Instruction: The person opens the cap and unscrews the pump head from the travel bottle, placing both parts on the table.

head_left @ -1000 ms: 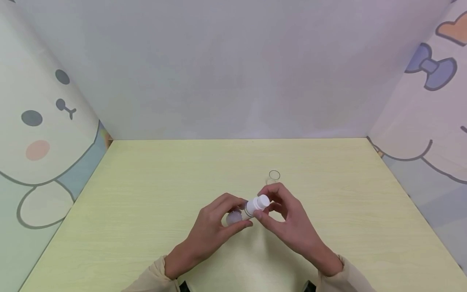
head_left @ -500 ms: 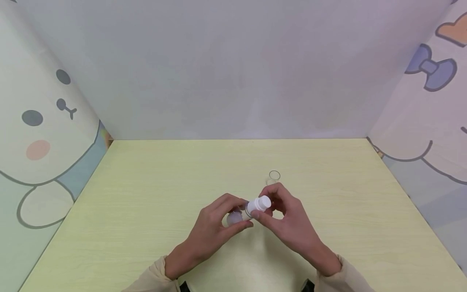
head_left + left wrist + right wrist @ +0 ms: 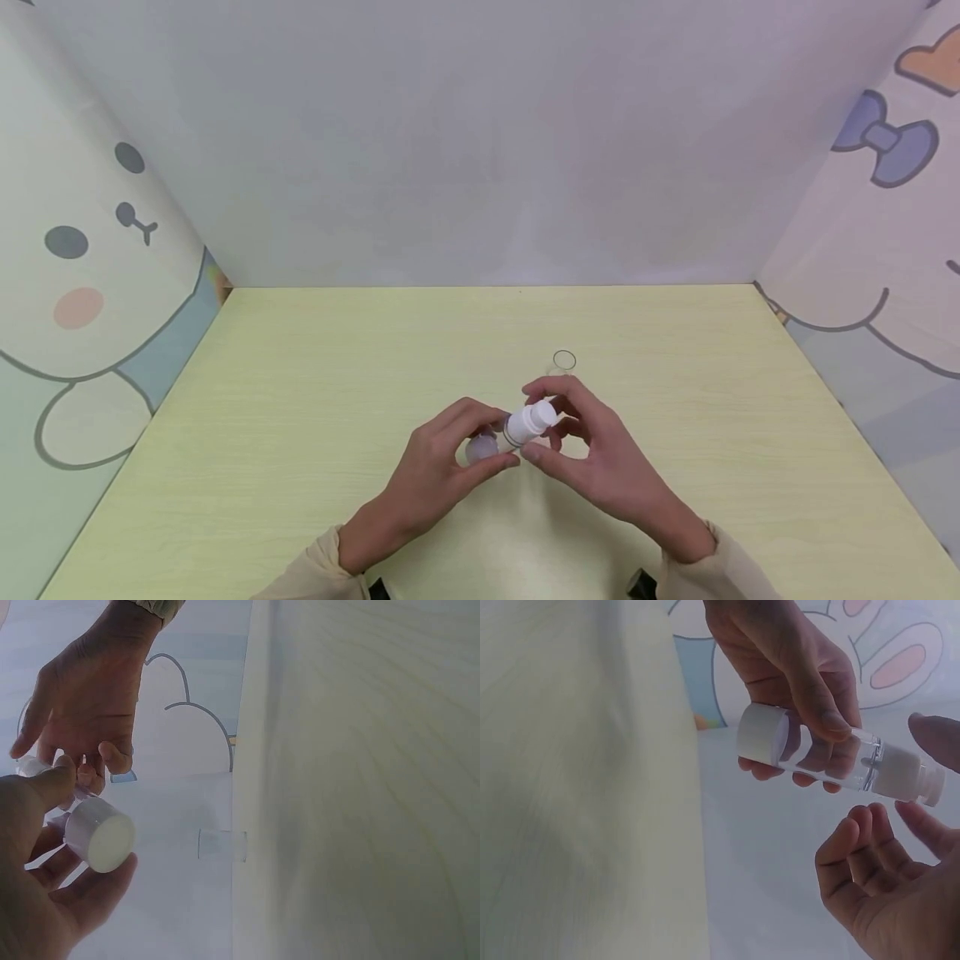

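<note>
A clear bottle with a white base (image 3: 763, 735) and a white pump top (image 3: 530, 422) is held tilted above the table. My left hand (image 3: 450, 446) grips its clear body (image 3: 817, 759), thumb on one side and fingers on the other. Around the pump top, my right hand (image 3: 592, 450) has thumb and fingers spread apart. In the right wrist view, the thumb of that hand (image 3: 900, 892) stands off the bottle, and its index fingertip is close to the pump collar; whether it touches, I cannot tell. The white base (image 3: 101, 835) faces the left wrist camera.
A clear, open-rimmed cylinder (image 3: 222, 845) stands on the table (image 3: 337, 358) beyond the right hand, showing as a thin dark ring (image 3: 564, 360) from above. A plain wall (image 3: 480, 150) rises behind, with cartoon-printed panels at both sides.
My right thumb and fingers have spread away from the pump top they were pinching, and the right wrist has shifted slightly right. The left hand and bottle have stayed nearly still.
</note>
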Motion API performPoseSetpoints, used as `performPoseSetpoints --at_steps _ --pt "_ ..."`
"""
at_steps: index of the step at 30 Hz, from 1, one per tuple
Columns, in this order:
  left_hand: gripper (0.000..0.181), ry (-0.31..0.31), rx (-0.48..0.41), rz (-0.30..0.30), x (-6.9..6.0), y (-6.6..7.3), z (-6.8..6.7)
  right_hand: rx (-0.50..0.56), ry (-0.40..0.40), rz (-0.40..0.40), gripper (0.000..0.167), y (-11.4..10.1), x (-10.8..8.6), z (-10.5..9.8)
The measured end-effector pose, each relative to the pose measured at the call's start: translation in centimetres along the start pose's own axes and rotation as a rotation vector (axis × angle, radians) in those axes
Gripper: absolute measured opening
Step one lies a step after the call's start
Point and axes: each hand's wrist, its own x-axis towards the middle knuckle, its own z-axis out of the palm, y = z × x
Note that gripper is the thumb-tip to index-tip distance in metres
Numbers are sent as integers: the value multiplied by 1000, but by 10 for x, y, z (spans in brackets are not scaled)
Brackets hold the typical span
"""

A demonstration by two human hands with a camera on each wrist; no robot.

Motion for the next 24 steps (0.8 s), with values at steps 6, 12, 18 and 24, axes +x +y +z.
performPoseSetpoints --at_steps 6,12,18,24 --pt "40 10 -5 25 0 -1 1 -216 74 27 29 -2 0 3" --pt "40 5 -9 42 0 -2 1 -256 8 -19 30 -3 1 1" --pt "39 0 -22 55 0 -3 1 -193 -113 -107 39 -2 2 -3" --pt "39 -23 -22 43 -1 -2 1 -226 -66 -110 43 -2 2 -4"
